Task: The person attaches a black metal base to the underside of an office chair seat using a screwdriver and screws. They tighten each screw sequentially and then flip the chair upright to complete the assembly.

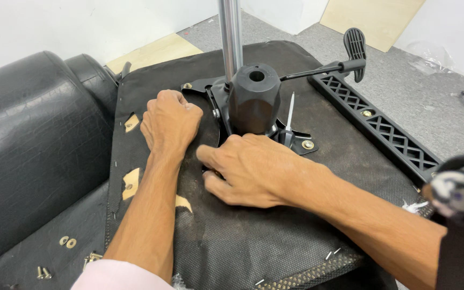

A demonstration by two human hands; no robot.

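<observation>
Here, an overturned office chair seat, its underside covered in black woven fabric, fills the middle of the view, and bolted near its centre is a black metal tilt mechanism with a round socket on top. The left hand is curled into a loose fist, knuckles up, pressing on the fabric just left of the mechanism's plate; whether it holds anything inside cannot be told. The right hand lies palm down in front of the mechanism, fingers bent and tips tucked against the plate's near edge (what they pinch, if anything, is hidden). A thin rod ending in a black paddle-shaped lever handle runs from the mechanism to the upper right. A shiny metal pole rises just behind the socket. On the seat's right edge lies a black plastic lattice bracket, held by brass-coloured bolts. To the left, the chair's black leather backrest curves away, and a few loose screws and washers sit on it near the bottom left. Grey carpet lies beyond.
</observation>
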